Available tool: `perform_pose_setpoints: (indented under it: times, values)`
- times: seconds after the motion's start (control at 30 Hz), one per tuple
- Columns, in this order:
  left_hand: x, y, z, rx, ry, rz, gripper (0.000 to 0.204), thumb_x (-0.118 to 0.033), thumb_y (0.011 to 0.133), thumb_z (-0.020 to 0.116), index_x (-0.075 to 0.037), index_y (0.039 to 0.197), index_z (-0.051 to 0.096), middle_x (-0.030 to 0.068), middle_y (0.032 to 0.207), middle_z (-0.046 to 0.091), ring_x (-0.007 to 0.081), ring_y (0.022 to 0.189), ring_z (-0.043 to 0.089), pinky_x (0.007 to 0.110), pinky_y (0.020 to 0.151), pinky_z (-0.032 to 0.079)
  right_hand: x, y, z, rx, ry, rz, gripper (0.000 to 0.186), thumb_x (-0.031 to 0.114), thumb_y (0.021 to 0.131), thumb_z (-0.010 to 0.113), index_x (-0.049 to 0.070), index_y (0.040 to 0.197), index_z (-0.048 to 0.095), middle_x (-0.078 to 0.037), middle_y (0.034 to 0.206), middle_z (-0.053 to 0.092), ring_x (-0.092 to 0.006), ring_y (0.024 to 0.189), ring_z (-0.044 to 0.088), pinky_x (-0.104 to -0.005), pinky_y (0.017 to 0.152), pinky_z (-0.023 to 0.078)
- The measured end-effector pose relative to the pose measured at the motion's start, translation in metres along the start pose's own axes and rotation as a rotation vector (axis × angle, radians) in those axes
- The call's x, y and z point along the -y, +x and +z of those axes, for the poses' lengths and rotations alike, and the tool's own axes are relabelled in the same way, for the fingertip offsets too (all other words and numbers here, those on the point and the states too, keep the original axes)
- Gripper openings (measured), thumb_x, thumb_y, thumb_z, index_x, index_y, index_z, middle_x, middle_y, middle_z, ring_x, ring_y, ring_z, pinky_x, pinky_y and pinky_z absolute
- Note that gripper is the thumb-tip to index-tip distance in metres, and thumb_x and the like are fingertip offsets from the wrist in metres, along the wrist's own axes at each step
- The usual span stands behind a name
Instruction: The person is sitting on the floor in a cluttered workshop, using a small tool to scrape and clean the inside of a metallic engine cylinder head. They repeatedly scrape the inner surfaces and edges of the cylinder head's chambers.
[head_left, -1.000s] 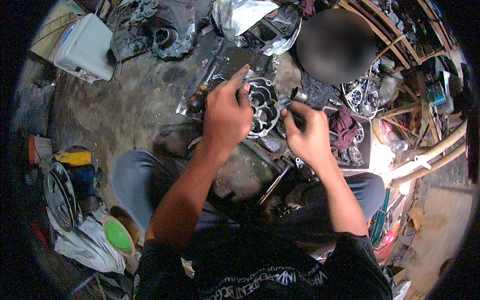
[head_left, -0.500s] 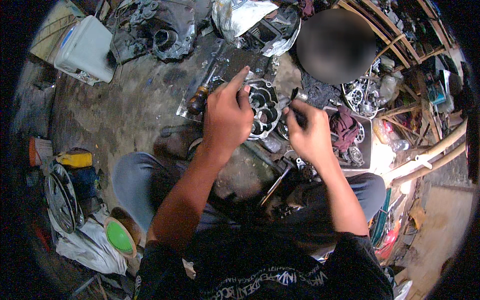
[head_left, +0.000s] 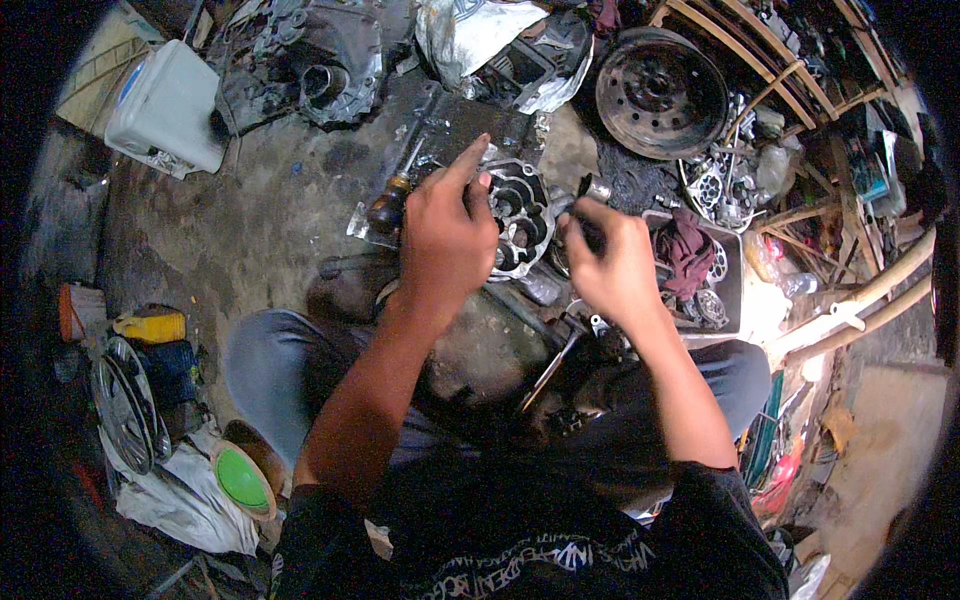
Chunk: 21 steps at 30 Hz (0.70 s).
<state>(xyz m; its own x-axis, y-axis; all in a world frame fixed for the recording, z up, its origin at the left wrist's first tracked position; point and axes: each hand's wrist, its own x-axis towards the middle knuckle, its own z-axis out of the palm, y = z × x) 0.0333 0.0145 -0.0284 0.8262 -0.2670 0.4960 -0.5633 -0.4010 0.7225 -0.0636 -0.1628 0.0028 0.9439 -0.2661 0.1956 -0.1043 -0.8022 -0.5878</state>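
Note:
An open metal engine casing [head_left: 540, 190], with round hollows inside, stands on the ground in front of me. My left hand [head_left: 450, 235] lies along its left side, index finger stretched forward and thumb apart. Its other fingers are hidden beneath the hand. On the casing's right, my right hand [head_left: 610, 255] is closed, thumb and curled fingers pinched together. What they pinch is too small and blurred to name; a short silvery cylinder [head_left: 598, 189] shows just beyond the fingertips. Left of my left hand lies a screwdriver with a brown handle [head_left: 388, 205].
A hammer-like tool [head_left: 550, 370] lies between my legs. At right stands a grey bin [head_left: 735, 300] with a maroon rag [head_left: 683, 250] and metal parts. A wheel rim [head_left: 662, 95] is beyond it. A large gearbox-like housing [head_left: 345, 60] and a pale plastic container [head_left: 170, 110] stand far left.
The whole view has shifted slightly. Both hands keep nearly the same pose beside the casing, and the right fingers stay pinched.

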Motion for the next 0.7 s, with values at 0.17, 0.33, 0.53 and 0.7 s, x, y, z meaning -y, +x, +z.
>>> perform_pose_setpoints:
  times: [0.17,0.33,0.53,0.7]
  values:
    - [0.007,0.000,0.002,-0.047,-0.012,0.047,0.038,-0.007,0.101,0.064,-0.001,0.137,0.069,0.0275,0.105,0.073,0.0473,0.098,0.070,0.052,0.087,0.055,0.010,-0.001,-0.003,-0.010,0.003,0.004,0.020,0.018,0.091,0.071,0.002,0.101,0.077,-0.030,0.082,0.071,-0.0494,0.080,0.072,-0.0559,0.076,0.058]
    - [-0.001,0.003,-0.001,0.033,-0.010,-0.028,0.037,-0.007,0.101,0.062,-0.001,0.137,0.069,0.0285,0.108,0.073,0.0487,0.100,0.070,0.052,0.088,0.056,-0.010,0.004,0.011,-0.123,-0.094,-0.040,0.015,0.017,0.091,0.070,0.002,0.091,0.072,-0.029,0.076,0.069,-0.0487,0.076,0.071,-0.0568,0.072,0.056]
    - [-0.004,0.001,-0.002,0.035,-0.009,-0.039,0.037,-0.007,0.101,0.061,0.001,0.136,0.068,0.0289,0.108,0.073,0.0491,0.100,0.070,0.052,0.089,0.055,0.006,0.002,-0.001,0.020,-0.038,0.010,0.019,0.018,0.093,0.068,0.001,0.096,0.076,-0.031,0.078,0.069,-0.0497,0.078,0.071,-0.0582,0.074,0.057]
    - [-0.006,0.000,-0.005,0.012,0.004,-0.007,0.037,-0.007,0.101,0.061,0.002,0.136,0.068,0.0297,0.106,0.073,0.0496,0.099,0.070,0.053,0.088,0.055,0.014,0.004,-0.005,0.032,0.017,0.013,0.020,0.019,0.093,0.068,0.001,0.095,0.077,-0.031,0.078,0.070,-0.0507,0.079,0.071,-0.0577,0.077,0.057]
